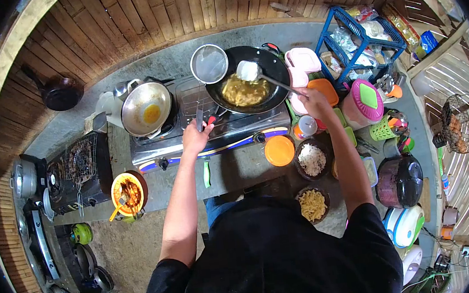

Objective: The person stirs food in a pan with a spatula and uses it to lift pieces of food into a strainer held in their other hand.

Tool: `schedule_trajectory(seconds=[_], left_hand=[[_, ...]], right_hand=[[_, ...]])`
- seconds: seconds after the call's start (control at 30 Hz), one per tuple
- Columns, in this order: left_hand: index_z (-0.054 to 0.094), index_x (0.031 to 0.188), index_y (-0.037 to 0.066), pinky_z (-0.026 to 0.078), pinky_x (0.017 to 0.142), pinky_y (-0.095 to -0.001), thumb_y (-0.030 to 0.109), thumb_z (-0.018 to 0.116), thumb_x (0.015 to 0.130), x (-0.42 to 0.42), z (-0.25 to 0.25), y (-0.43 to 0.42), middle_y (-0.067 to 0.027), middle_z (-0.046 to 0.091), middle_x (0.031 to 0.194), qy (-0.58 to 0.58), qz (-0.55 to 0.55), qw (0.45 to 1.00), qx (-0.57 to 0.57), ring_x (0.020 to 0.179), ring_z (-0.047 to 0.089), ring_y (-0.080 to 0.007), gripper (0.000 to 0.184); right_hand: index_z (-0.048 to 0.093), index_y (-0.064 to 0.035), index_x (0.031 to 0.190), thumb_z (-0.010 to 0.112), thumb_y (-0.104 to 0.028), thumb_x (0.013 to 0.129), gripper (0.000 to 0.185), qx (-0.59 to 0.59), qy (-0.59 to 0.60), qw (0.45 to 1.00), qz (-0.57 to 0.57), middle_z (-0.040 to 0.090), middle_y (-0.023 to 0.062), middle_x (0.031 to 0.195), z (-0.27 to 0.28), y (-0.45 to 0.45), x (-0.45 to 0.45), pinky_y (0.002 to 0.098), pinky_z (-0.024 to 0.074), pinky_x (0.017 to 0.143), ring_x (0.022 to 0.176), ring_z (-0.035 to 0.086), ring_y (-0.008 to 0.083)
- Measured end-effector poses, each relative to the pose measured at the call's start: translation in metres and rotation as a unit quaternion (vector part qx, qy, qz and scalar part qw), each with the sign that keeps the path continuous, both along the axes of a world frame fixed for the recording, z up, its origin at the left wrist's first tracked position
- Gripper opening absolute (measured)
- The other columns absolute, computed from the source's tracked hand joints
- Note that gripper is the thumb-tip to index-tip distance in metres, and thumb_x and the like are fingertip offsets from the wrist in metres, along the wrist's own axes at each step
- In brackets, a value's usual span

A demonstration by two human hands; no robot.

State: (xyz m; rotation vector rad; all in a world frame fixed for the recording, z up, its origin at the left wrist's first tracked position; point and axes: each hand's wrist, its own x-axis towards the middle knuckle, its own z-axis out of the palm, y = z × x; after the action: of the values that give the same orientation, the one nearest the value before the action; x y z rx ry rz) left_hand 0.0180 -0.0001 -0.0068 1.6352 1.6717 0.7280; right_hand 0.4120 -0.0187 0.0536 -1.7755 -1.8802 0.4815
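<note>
My right hand [313,103] is closed around the long handle of a metal ladle [248,70]. The ladle's bright head sits in the dark wok [276,83], just above a yellowish-brown mixture [246,91] that looks wet. With its fingers closed, my left hand [196,138] grips the grey handle of a round mesh strainer [209,64], whose rim overlaps the wok's left edge. Close to my left thumb is the wok's red-tipped handle [211,120]; whether they touch is unclear. The wok stands on the right side of a gas stove [211,140].
A pale pan [147,108] with yellow liquid stands on the stove's left burner. An orange bowl [119,191] of red sauce sits left. To the right are an orange lid [279,151], a bowl of white shreds [311,159], a bowl of yellow pieces [313,205] and a blue rack [359,38].
</note>
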Motion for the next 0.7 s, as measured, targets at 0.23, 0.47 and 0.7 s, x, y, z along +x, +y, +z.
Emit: schedule_trajectory(seconds=[0.23,0.47,0.7], left_hand=[[0.059,0.084,0.006,0.049,0.061,-0.0376,0.029,0.075,0.081,-0.001,-0.004,0.001,-0.009,0.064,0.06,-0.007,-0.002,1.0,0.009,0.059,0.066,-0.0235,0.028],[0.058,0.084,0.006,0.05,0.06,-0.0367,0.029,0.075,0.081,0.0,-0.001,0.0,-0.0088,0.064,0.061,-0.004,-0.001,1.0,0.01,0.059,0.067,-0.0219,0.028],[0.058,0.086,0.006,0.05,0.06,-0.0357,0.029,0.075,0.081,0.0,0.0,0.0,-0.0088,0.065,0.063,-0.01,0.003,1.0,-0.002,0.058,0.067,-0.0209,0.028]], right_hand=[[0.062,-0.0064,0.117,0.056,-0.016,0.087,0.033,0.055,-0.196,0.973,-0.111,0.067,0.0212,0.083,-0.007,0.001,0.003,0.0537,0.0502,0.072,0.079,0.065,0.0411],[0.067,-0.003,0.109,0.057,-0.018,0.088,0.028,0.057,-0.071,0.996,0.001,0.067,0.0228,0.093,-0.046,0.006,0.017,0.0441,0.0522,0.079,0.09,0.065,0.0376],[0.068,-0.0038,0.11,0.06,-0.017,0.087,0.027,-0.035,0.065,0.997,0.02,0.067,0.0219,0.104,-0.032,0.0,0.0,0.0385,0.0503,0.086,0.098,0.065,0.0329]])
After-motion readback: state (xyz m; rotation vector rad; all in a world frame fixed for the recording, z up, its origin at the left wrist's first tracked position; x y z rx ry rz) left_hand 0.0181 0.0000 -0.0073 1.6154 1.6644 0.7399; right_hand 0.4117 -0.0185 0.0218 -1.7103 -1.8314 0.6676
